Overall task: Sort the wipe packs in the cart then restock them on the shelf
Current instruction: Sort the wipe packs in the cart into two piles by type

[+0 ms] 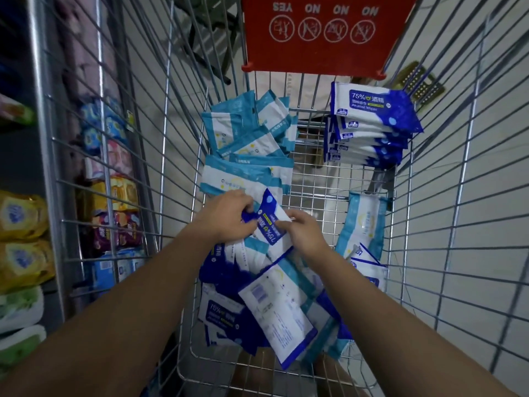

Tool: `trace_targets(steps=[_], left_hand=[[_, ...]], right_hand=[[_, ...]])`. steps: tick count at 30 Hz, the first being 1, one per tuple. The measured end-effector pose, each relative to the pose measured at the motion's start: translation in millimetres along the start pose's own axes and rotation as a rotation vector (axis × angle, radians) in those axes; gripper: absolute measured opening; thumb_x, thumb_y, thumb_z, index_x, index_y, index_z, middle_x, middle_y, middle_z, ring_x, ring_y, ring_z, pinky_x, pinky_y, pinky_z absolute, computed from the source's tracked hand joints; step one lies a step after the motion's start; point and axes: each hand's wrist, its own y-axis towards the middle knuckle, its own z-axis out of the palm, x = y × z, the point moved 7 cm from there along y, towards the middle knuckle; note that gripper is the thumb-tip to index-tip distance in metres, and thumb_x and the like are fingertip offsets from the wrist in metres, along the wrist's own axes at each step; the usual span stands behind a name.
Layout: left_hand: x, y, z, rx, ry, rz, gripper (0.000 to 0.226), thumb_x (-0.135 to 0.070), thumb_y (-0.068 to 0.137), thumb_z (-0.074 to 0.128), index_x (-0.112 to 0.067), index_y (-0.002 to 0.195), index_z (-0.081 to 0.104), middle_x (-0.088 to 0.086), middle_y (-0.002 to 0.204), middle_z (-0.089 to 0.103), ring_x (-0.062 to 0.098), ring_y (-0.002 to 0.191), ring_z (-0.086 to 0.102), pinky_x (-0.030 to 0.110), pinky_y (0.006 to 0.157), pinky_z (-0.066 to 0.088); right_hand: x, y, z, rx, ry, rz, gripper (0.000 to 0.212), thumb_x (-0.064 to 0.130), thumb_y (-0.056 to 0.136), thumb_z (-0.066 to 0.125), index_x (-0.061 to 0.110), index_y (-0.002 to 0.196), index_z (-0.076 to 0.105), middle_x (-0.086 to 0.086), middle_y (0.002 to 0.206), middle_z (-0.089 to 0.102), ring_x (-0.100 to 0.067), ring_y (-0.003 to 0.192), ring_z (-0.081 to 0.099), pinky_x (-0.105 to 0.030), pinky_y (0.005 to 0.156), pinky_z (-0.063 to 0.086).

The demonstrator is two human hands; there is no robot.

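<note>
Inside the wire cart (429,173), my left hand (226,216) and my right hand (303,230) both grip one dark-blue alcohol wipe pack (270,222) over the cart's middle. A neat stack of dark-blue packs (369,124) stands at the far right. Light-blue packs (249,147) lie piled at the far left. A mixed heap of both kinds (272,305) lies under my forearms at the near end. One light-blue pack (362,224) leans on the right wall.
The cart's red child-seat flap (323,32) closes the far end. Beyond the left wire wall stands a shelf (43,138) with yellow, green and other packaged goods (23,239). White floor tiles show to the right of the cart.
</note>
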Motion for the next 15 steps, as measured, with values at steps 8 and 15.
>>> trace_targets(steps=[8, 15], left_hand=[[-44, 28, -30, 0.085, -0.952, -0.267, 0.043, -0.017, 0.073, 0.080, -0.017, 0.111, 0.060, 0.002, 0.107, 0.067, 0.015, 0.091, 0.064, 0.025, 0.077, 0.054], [-117, 79, -98, -0.063, -1.372, -0.187, 0.007, -0.001, 0.088, 0.061, -0.007, 0.092, 0.062, 0.002, 0.070, 0.072, 0.009, 0.055, 0.067, 0.018, 0.059, 0.057]], right_hand=[[97, -23, -71, 0.049, 0.011, -0.161, 0.022, -0.007, 0.079, 0.058, 0.014, 0.073, 0.064, 0.003, 0.061, 0.066, -0.012, 0.054, 0.061, -0.018, 0.046, 0.046], [158, -24, -150, -0.371, 0.748, -0.347, 0.034, -0.001, 0.078, 0.070, 0.016, 0.105, 0.057, -0.010, 0.100, 0.066, -0.025, 0.082, 0.065, -0.033, 0.068, 0.053]])
